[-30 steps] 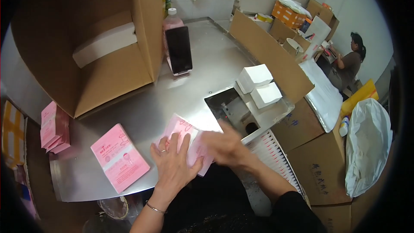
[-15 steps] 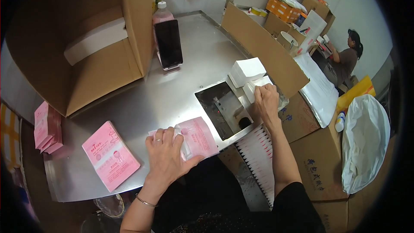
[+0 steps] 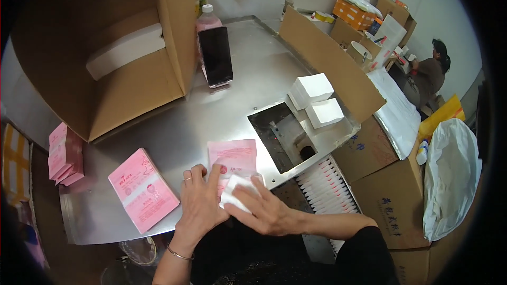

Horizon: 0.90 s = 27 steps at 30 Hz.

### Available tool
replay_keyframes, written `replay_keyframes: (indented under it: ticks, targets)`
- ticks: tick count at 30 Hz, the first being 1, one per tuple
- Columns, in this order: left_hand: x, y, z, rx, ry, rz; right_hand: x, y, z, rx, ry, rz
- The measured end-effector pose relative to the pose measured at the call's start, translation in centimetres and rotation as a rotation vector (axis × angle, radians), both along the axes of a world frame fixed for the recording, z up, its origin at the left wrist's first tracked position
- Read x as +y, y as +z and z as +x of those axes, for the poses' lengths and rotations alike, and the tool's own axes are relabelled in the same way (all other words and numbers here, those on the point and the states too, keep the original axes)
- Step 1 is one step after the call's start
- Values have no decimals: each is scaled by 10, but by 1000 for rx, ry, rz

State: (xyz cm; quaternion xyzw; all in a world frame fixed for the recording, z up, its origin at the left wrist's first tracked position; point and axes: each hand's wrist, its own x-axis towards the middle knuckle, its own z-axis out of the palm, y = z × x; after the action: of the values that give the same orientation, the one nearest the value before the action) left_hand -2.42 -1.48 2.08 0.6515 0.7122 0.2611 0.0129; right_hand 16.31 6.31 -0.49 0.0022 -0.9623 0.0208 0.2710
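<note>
My right hand [image 3: 268,212] is closed on a small stack of white paper tissues [image 3: 229,198], its fingers lying across the top. The stack is over the near part of a pink printed packet [image 3: 232,153] at the steel table's front edge. My left hand [image 3: 199,195] grips the packet's left side, index finger on the pink sheet and thumb beside the white stack. The packet's near end is hidden by my hands and the stack. Two white tissue stacks [image 3: 311,89] stand by the rectangular opening [image 3: 280,137] in the table.
Left of my hands lies a pile of pink packets [image 3: 143,190], with more pink packets [image 3: 65,154] at the table's left end. A large open carton [image 3: 134,87] and a propped phone [image 3: 215,57] stand behind. A cardboard flap [image 3: 332,63] borders the right. A person [image 3: 426,76] sits far right.
My right hand has come from the stacks by the opening to the pink packet, bringing white tissues. My left hand has shifted its hold on the packet, which is turned more upright.
</note>
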Motion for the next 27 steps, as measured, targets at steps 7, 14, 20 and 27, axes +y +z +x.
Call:
replay_keyframes:
  ticks: [7,14,20,27]
  targets:
    - [-6,13,24,-42,-56,-24,97,-26,-69,-64,-480,-157]
    - [-54,22,5,-171,-214,-46,142,-31,6,-292,-816,-478]
    - [-105,24,-60,169,540,191,144,31,51,168,-997,139]
    - [-107,11,-83,169,433,-136,188,-1,89,149,-1068,70]
